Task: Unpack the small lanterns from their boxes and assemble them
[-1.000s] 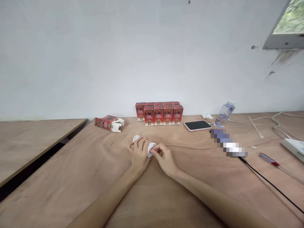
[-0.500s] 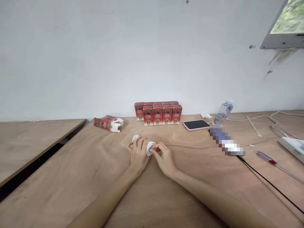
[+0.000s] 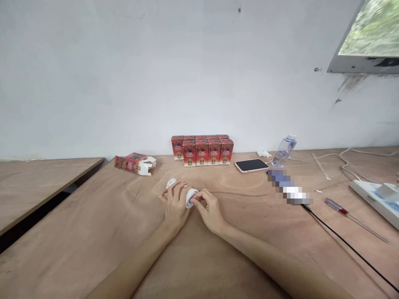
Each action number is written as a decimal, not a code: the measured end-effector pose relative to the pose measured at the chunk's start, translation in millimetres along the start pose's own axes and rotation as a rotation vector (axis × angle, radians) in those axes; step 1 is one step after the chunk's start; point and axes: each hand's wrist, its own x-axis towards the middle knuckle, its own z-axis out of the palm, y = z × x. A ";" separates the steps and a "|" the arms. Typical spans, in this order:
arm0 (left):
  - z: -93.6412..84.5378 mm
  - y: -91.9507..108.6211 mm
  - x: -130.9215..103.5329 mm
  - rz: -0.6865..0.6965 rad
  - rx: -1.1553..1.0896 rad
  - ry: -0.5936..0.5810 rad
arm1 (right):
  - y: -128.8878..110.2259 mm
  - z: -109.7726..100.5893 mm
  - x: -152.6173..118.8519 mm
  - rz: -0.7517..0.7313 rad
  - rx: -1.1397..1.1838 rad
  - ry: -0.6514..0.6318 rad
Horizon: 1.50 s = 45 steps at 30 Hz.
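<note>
Both my forearms come in from the bottom edge, angled inward, hands almost meeting just above the wooden table, short of the red boxes. My left hand is back-up, wrist bent a little, fingers slightly spread and curled over a white round piece; its palm side is hidden, so can't tell exactly how it grips. My right hand comes from the other side, thumb and index pinching at the piece's open, rimmed face, other fingers folded loosely behind; can't tell what small part, if any, sits between the tips. White piece is between the two hands, tilted, face toward the right hand. A white ring pokes out beyond my left fingers; can't tell if it's joined to the piece. Ahead: red boxes upright in two rows by the wall, opened red box on its side to the left, phone lying flat to the right, clear bottle beyond it, screwdriver far right.
</note>
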 end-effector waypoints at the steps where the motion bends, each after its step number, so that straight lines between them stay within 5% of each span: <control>1: 0.0 0.0 0.0 0.002 0.002 0.000 | 0.2 -0.1 -0.1 0.000 -0.007 -0.004; 12: 1.0 2.3 -0.1 -0.018 0.002 0.008 | -2.4 0.3 -2.0 -0.055 -0.169 -0.011; 29: -1.0 4.6 -2.1 -0.127 -0.016 -0.122 | 2.1 2.0 -3.3 -0.053 -0.070 -0.010; 37: 5.2 -10.5 0.3 -0.194 0.009 -0.149 | 7.3 0.4 2.3 0.067 -0.077 0.030; 45: 9.3 -27.6 5.1 -0.207 0.102 -0.238 | 21.1 10.0 13.2 0.190 -0.199 -0.072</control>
